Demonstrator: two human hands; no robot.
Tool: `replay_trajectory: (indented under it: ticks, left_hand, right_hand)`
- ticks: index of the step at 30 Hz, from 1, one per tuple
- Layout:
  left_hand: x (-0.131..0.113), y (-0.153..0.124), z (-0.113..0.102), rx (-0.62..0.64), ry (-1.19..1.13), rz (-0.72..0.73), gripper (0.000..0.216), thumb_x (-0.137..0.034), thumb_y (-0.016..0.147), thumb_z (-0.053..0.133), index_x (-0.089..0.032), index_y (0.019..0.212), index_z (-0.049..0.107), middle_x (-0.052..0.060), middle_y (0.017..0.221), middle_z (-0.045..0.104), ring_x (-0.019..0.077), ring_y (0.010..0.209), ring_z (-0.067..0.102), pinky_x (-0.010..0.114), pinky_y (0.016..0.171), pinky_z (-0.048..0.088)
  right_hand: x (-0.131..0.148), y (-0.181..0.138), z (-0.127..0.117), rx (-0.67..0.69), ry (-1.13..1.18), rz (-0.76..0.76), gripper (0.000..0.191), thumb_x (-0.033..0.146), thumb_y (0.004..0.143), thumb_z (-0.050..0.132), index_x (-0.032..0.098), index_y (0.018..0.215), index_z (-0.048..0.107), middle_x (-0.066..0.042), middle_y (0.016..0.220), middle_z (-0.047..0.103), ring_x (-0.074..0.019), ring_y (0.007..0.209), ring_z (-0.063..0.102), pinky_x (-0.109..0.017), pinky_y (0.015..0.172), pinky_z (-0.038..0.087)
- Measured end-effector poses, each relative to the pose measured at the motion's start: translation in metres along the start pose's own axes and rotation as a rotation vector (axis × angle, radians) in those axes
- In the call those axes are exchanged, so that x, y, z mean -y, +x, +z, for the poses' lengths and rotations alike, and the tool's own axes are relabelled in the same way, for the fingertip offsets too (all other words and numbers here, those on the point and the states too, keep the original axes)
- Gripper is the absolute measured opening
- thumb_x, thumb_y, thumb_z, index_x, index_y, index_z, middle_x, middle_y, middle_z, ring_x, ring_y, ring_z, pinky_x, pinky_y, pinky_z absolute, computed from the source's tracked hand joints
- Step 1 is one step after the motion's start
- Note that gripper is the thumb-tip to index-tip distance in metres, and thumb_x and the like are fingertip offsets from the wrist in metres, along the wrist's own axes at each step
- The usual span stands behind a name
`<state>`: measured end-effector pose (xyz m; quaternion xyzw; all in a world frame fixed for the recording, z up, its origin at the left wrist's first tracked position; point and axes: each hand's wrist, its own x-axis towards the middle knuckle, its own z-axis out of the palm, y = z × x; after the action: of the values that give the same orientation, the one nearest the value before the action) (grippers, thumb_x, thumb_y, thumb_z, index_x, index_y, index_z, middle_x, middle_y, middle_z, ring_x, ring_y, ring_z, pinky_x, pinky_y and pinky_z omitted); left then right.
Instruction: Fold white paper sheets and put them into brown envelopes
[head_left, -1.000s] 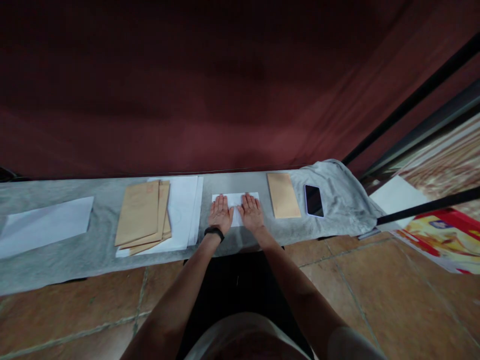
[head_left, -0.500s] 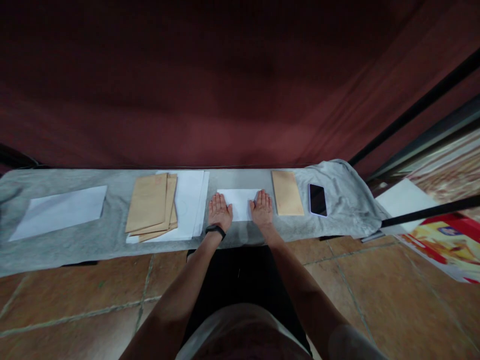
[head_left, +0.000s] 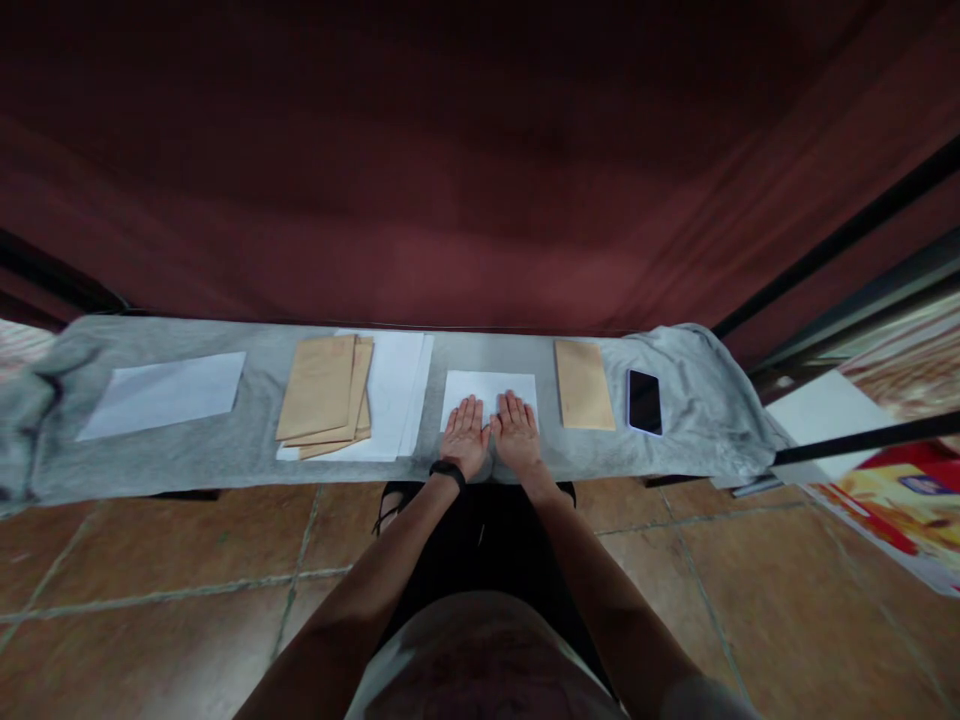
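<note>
A folded white sheet of paper (head_left: 487, 388) lies on a grey cloth (head_left: 225, 450) that covers a low bench. My left hand (head_left: 466, 437) lies flat on the sheet's near left part, fingers stretched out, with a black band on the wrist. My right hand (head_left: 517, 433) lies flat beside it on the near right part, fingers stretched out too. The two hands nearly touch at the thumbs. Neither hand holds anything.
Left of the sheet, a pile of brown envelopes (head_left: 324, 393) rests on white sheets (head_left: 394, 385). A single white sheet (head_left: 165, 392) lies far left. To the right are one brown envelope (head_left: 583, 384) and a dark phone (head_left: 645, 402). Dark red drapery hangs behind; tiled floor below.
My hands, spread to the sheet's two ends half a second ago, have slid back together to its middle. The view has shifted a little to the left.
</note>
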<state>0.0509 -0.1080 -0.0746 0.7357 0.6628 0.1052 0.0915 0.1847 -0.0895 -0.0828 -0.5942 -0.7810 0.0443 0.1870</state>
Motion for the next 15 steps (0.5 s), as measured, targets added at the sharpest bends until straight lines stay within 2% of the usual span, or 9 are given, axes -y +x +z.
replay_trajectory:
  ticks: [8,15]
  left_hand:
    - [0.011,-0.012,-0.003,-0.079,0.03,-0.086,0.064,-0.04,0.101,0.027,-0.007,0.155,0.029,0.015,0.163,0.026,0.0244,0.152,0.018,0.044,0.124,0.018]
    - [0.01,-0.016,0.001,-0.176,0.018,-0.186,0.067,-0.044,0.1,0.03,-0.005,0.154,0.03,0.018,0.16,0.03,0.029,0.151,0.024,0.049,0.123,0.022]
  right_hand:
    - [-0.015,-0.011,-0.002,-0.122,-0.05,0.062,0.06,0.04,0.105,0.034,0.003,0.152,0.035,-0.024,0.154,0.039,-0.0301,0.144,0.038,-0.051,0.117,0.029]
    - [-0.022,-0.021,-0.008,-0.107,-0.069,0.114,0.062,0.041,0.104,0.034,0.001,0.152,0.034,-0.024,0.155,0.037,-0.0315,0.144,0.037,-0.05,0.117,0.028]
